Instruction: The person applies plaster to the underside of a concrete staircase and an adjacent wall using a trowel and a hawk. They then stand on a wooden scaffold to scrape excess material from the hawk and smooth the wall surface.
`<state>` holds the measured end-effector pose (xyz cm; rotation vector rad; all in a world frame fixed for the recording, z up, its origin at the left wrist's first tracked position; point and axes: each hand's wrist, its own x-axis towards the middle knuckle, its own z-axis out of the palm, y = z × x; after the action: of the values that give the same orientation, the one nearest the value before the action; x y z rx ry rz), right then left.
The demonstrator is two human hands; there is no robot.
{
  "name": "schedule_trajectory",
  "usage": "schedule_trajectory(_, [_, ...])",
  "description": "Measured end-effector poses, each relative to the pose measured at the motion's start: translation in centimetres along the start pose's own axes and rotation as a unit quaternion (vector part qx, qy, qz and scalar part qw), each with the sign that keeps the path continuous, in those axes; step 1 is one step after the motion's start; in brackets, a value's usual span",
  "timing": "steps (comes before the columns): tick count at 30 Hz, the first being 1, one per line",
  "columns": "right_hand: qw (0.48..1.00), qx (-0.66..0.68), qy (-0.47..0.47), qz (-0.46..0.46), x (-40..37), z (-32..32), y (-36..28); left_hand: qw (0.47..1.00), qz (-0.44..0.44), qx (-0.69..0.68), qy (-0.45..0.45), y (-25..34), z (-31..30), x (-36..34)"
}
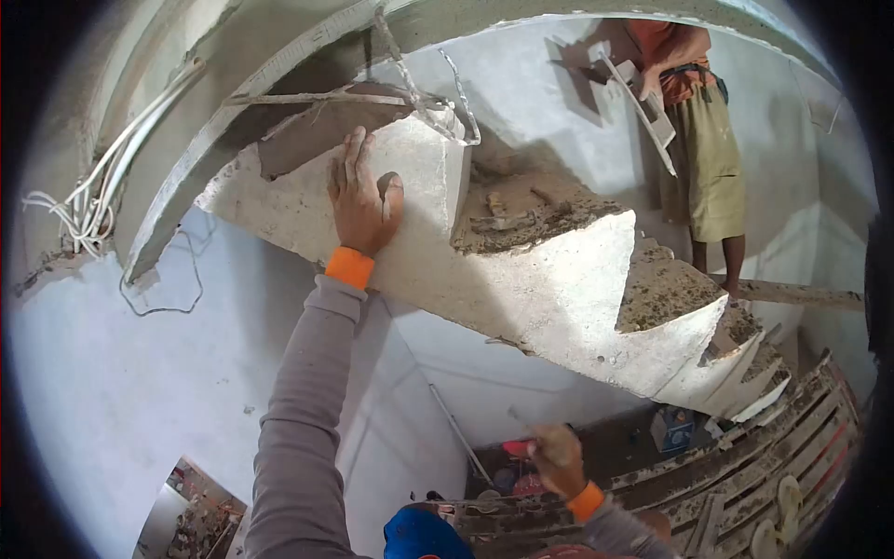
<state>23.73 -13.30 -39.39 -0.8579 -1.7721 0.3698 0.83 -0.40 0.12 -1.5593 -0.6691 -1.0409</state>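
Observation:
My left hand (365, 200) lies flat, fingers spread, on the pale side face of a concrete staircase (531, 289), near its upper end. An orange cuff shows at the wrist. Lower down, my right hand (557, 458) is closed around a tool with a red handle (516, 448); its thin far end is blurred, and its kind cannot be made out. This hand is below the staircase, apart from it. Rough, dirt-covered steps (535, 210) run down toward the right.
A co-worker (703, 140) in khaki shorts stands behind the stairs with a flat board (643, 112). Wooden slats (792, 456) with sandals lie at lower right. White cables (88, 200) hang at left. Below me is a blue cap (424, 536).

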Motion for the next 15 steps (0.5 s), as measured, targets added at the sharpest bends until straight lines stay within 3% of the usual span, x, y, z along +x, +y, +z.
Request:
schedule_trajectory(2, [0.992, 0.110, 0.055, 0.023, -4.5, 3.8, 2.9, 0.999, 0.005, 0.031, -0.014, 0.1, 0.3, -0.1])
schedule_trajectory(5, [0.965, 0.236, 0.006, 0.116, -7.5, 5.0, 3.0, 0.999, 0.016, 0.045, -0.025, -0.2, 0.5, -0.1])
schedule_trajectory(6, [0.993, 0.114, -0.010, -0.011, -7.7, 4.8, 3.5, 0.998, 0.016, 0.046, -0.028, -0.3, 0.4, -0.2])
schedule_trajectory(9, [0.975, 0.184, -0.042, 0.118, -8.5, 5.0, 4.0, 0.998, 0.009, 0.057, -0.027, -0.1, 0.5, -0.3])
schedule_trajectory(12, [0.992, 0.106, -0.034, 0.053, -10.2, 5.8, 7.7, 0.998, -0.005, 0.053, -0.028, 0.5, 0.1, -0.3])
schedule_trajectory(15, [0.965, 0.113, -0.077, 0.222, -9.4, 3.8, 7.2, 0.998, -0.004, 0.055, -0.030, 0.1, 0.3, -0.3])
